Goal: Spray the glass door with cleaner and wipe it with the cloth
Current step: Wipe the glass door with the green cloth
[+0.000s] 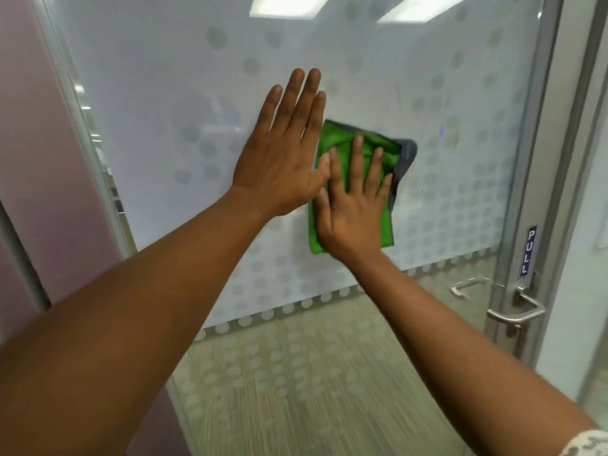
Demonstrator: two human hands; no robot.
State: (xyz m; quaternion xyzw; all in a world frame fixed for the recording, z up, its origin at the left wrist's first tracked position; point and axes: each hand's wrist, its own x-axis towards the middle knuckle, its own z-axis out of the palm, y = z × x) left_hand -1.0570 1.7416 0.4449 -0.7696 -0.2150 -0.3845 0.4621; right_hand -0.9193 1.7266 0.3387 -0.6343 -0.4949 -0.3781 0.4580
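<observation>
The glass door point(158, 93) fills the view, frosted with a dot pattern above and clear below. A folded green cloth point(335, 139) with a grey edge lies flat against the glass at mid-height. My right hand point(355, 209) presses on the cloth with its fingers spread. My left hand point(283, 153) rests flat on the bare glass just left of the cloth, fingers straight and pointing up, its thumb side touching the right hand. No spray bottle is in view.
A metal lever handle point(516, 312) sits on the door's right frame point(539, 159), below a blue PULL label point(528, 251). A pink wall panel point(42, 159) stands to the left. Pale floor shows through the clear lower glass.
</observation>
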